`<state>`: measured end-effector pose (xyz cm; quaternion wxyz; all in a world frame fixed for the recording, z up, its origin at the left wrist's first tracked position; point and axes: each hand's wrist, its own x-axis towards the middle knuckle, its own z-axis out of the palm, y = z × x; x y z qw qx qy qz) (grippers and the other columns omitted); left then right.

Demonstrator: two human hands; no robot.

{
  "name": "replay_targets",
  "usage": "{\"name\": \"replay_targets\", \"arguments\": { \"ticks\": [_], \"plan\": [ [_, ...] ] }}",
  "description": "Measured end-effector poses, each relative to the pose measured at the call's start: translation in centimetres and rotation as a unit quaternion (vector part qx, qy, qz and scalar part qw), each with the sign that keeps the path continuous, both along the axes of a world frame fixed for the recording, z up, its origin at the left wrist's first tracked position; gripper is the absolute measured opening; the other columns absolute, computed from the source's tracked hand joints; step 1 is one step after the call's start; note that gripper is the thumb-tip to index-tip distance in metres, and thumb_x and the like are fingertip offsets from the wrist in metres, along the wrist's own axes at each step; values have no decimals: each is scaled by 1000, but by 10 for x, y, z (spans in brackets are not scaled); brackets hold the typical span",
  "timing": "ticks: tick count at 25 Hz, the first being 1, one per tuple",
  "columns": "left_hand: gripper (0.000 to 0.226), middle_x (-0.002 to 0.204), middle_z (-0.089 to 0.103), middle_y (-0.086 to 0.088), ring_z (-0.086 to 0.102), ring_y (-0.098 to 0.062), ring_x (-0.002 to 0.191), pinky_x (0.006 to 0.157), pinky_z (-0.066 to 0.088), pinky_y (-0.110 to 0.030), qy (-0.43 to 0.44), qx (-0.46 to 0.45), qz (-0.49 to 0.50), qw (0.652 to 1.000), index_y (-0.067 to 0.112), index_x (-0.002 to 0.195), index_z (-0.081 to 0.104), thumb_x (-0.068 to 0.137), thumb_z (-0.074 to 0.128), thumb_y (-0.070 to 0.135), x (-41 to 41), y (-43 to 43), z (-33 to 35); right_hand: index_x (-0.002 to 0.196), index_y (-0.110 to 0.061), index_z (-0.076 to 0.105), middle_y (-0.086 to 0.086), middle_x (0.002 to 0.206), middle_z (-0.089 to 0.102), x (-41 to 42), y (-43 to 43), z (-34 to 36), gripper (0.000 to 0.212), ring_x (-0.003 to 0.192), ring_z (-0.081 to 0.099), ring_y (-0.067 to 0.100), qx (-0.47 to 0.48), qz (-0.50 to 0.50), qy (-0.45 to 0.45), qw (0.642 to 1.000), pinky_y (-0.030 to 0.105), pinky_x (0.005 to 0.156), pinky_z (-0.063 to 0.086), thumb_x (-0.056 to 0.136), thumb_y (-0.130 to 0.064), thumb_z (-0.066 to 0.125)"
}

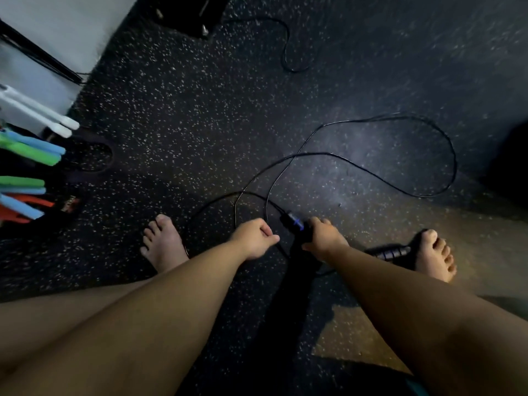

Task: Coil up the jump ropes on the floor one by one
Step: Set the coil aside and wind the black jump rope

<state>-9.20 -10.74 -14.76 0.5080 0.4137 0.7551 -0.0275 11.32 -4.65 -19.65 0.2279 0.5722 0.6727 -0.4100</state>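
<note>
A thin black jump rope (400, 178) lies in loose loops on the speckled dark floor (185, 124) ahead of me. My right hand (323, 237) grips one of its black handles (293, 221), which has a blue band. My left hand (254, 237) is curled, pinching the cord close to that handle. The rope's other handle (393, 252), black with blue rings, lies on the floor by my right foot (434, 254). A second black rope (287, 47) curls on the floor farther away, near the top of the view.
My bare left foot (161, 242) stands next to a loop of cord. At the left edge are white (40, 115), green and blue (31, 150), and red (25, 205) handles. A black box-like object (185, 15) sits at the top. A white wall (65, 32) borders the floor.
</note>
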Motion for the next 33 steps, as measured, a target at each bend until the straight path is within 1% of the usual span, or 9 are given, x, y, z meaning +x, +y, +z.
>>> {"name": "replay_targets", "arguments": {
  "ticks": [4,7,11,15,18,21,24,29,33],
  "plan": [
    [53,112,69,-1,65,-22,105,95,49,-33,-37,-23,57,997,20,114,65,88,61,66,6,-4,-1,136,-12,45,15,133,54,2,-6,5,65,122,57,35,0,27,28,999,37,100,46,81,-27,77],
    [89,111,72,-6,68,-25,107,102,52,-43,-92,22,158,983,16,109,67,71,44,94,9,2,6,109,-20,46,3,106,61,-1,-15,34,45,98,62,22,-6,-29,131,991,29,80,50,80,-25,79],
    [41,113,72,-6,65,-22,108,96,47,-33,-120,123,134,976,15,112,70,102,52,51,31,19,79,100,-18,51,-5,87,63,-5,-32,100,43,75,58,7,6,-98,261,960,23,71,50,75,-17,86],
    [31,95,70,-3,60,-20,82,75,47,-33,-87,203,-12,975,15,102,69,106,50,39,39,36,155,100,-17,59,0,85,69,9,-33,166,41,73,62,8,66,-104,344,931,32,75,53,73,-28,88],
    [31,95,74,1,67,-22,92,86,52,-36,-52,220,-119,967,18,102,69,107,45,35,34,40,218,88,-24,63,1,76,71,26,-23,220,29,67,65,13,145,-156,395,894,36,67,54,76,-48,74],
    [34,72,66,7,62,-16,73,70,48,-33,-73,248,-163,952,27,84,70,102,41,24,33,40,283,106,-24,63,-6,91,67,38,-1,275,22,77,62,11,298,-147,387,860,32,78,54,85,-29,69],
    [33,57,60,1,53,-14,56,59,42,-28,-137,312,-161,926,20,66,67,82,40,28,34,36,352,127,-19,61,-7,116,57,43,20,333,35,100,55,4,419,-5,354,836,12,88,42,93,-22,67],
    [15,61,53,-8,58,-28,65,75,51,-36,-294,363,-34,884,12,59,55,66,41,13,7,40,385,95,-17,73,-4,90,73,54,50,403,17,81,65,10,355,7,344,869,33,81,51,98,-30,63],
    [20,57,51,-4,61,-28,64,82,45,-41,-283,296,-35,912,10,70,59,72,44,22,5,51,358,87,-13,74,2,73,68,53,57,411,15,69,59,10,284,-66,441,849,31,70,52,92,-27,71]
  ]
}}
